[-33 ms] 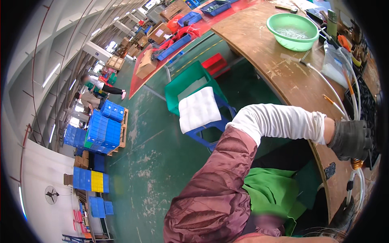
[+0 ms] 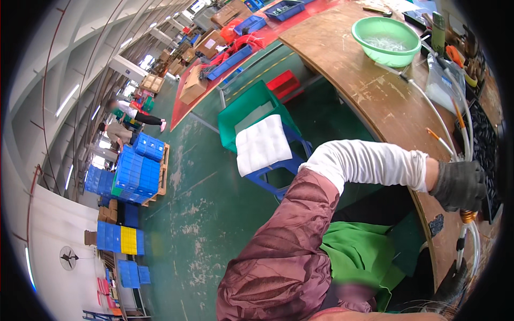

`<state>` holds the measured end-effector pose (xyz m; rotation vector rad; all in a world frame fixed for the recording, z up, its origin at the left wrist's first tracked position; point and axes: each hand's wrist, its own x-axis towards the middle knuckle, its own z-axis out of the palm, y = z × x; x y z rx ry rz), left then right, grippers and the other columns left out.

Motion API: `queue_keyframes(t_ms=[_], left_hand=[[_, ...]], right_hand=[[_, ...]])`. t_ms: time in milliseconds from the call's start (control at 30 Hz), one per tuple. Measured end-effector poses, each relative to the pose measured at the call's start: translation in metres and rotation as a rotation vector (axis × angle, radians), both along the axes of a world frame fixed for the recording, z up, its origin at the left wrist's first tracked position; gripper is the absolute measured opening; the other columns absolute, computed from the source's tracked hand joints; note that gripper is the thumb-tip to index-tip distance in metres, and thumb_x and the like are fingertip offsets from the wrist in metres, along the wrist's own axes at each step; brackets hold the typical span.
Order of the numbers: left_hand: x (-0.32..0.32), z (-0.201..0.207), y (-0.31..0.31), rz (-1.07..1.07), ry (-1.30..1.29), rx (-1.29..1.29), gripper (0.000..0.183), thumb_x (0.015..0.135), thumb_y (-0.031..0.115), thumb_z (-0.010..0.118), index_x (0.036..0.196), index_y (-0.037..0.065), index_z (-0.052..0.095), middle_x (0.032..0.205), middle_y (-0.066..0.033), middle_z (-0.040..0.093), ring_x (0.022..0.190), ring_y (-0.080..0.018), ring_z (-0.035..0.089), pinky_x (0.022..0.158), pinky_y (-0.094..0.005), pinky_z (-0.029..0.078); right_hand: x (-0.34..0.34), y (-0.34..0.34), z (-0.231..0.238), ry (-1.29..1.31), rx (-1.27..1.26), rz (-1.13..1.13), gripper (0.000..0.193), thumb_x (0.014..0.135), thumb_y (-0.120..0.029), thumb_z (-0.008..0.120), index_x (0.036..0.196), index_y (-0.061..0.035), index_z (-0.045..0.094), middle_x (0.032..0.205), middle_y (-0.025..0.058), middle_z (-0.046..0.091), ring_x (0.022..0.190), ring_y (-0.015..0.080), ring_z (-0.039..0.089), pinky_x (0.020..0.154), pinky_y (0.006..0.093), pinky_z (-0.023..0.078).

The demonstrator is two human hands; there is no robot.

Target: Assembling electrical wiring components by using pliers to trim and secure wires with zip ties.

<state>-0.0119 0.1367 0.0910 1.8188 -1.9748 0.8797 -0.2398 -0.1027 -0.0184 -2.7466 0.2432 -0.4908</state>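
Note:
My left hand (image 2: 458, 185), in a dark grey glove with a white sleeve behind it, is closed around a bundle of whitish tubes (image 2: 465, 140) at the right edge. Several tube ends fan out over the table, some with orange tips. Just below the glove, an orange-gold ringed piece (image 2: 468, 216) surrounds the bundle, and clear tubes (image 2: 474, 246) run on downward. My right hand (image 2: 453, 282), also dark-gloved, sits low at the right beside those tubes; its fingers are too dark and cut off to make out. A black tray of small black parts (image 2: 484, 144) lies behind my left hand.
On the wooden table (image 2: 342, 59) stand a light green basin (image 2: 388, 59) of thin clear pieces, a plastic bag (image 2: 441, 85) and tools. Left of it are a blue stool with a white pad (image 2: 263, 145) and a green crate (image 2: 235, 120). Two people are far off near blue crates (image 2: 136, 174).
My left hand has shifted slightly left with the tube bundle. The tube end near the basin has swung a little up and left.

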Motion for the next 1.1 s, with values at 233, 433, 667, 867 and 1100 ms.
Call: queue_keyframes(t_ms=[233, 433, 667, 867, 1100], left_hand=[[-0.005, -0.1, 0.006, -0.057, 0.215, -0.014, 0.015, 0.061, 0.025, 0.062, 0.066, 0.011, 0.061, 0.073, -0.0047, 0.058, 0.069, -0.0235, 0.057, 0.063, -0.0371, 0.044], [0.003, -0.136, 0.035, 0.045, 0.424, 0.035, 0.02, 0.066, 0.01, 0.057, 0.085, 0.002, 0.056, 0.084, -0.0134, 0.052, 0.074, -0.0295, 0.051, 0.064, -0.0397, 0.045], [-0.016, -0.152, 0.023, -0.112, 0.406, -0.027, 0.042, 0.067, 0.009, 0.066, 0.106, 0.01, 0.051, 0.104, -0.0097, 0.046, 0.1, -0.0302, 0.048, 0.093, -0.0493, 0.039], [-0.021, -0.122, 0.028, -0.144, 0.493, 0.138, 0.04, 0.072, 0.017, 0.067, 0.107, 0.008, 0.05, 0.1, -0.0116, 0.047, 0.099, -0.0313, 0.048, 0.091, -0.0487, 0.039], [-0.032, -0.09, -0.036, -0.138, 0.649, 0.175, 0.041, 0.078, 0.022, 0.066, 0.112, 0.002, 0.051, 0.098, -0.0176, 0.055, 0.087, -0.0328, 0.056, 0.071, -0.0392, 0.047]], right_hand=[[-0.019, 0.008, -0.05, 0.142, -0.011, -0.163, 0.024, 0.087, -0.016, 0.057, 0.108, -0.0034, 0.058, 0.099, 0.0125, 0.062, 0.09, 0.0243, 0.059, 0.078, 0.0309, 0.045], [0.027, 0.045, -0.016, 0.032, 0.195, -0.069, 0.018, 0.074, -0.021, 0.065, 0.086, -0.0091, 0.059, 0.075, 0.0117, 0.056, 0.071, 0.0314, 0.056, 0.059, 0.0402, 0.043], [-0.011, 0.02, -0.025, -0.053, 0.114, -0.125, 0.023, 0.069, -0.024, 0.067, 0.088, -0.0118, 0.061, 0.075, 0.0093, 0.057, 0.069, 0.0304, 0.059, 0.059, 0.0412, 0.047], [-0.012, 0.019, -0.022, -0.073, 0.047, -0.071, 0.026, 0.071, -0.028, 0.066, 0.09, -0.0102, 0.062, 0.074, 0.011, 0.059, 0.069, 0.0317, 0.06, 0.059, 0.0411, 0.047], [0.006, 0.014, -0.033, -0.128, 0.122, -0.069, 0.031, 0.073, -0.029, 0.066, 0.093, -0.0074, 0.06, 0.083, 0.0157, 0.058, 0.079, 0.0347, 0.057, 0.069, 0.042, 0.047]])
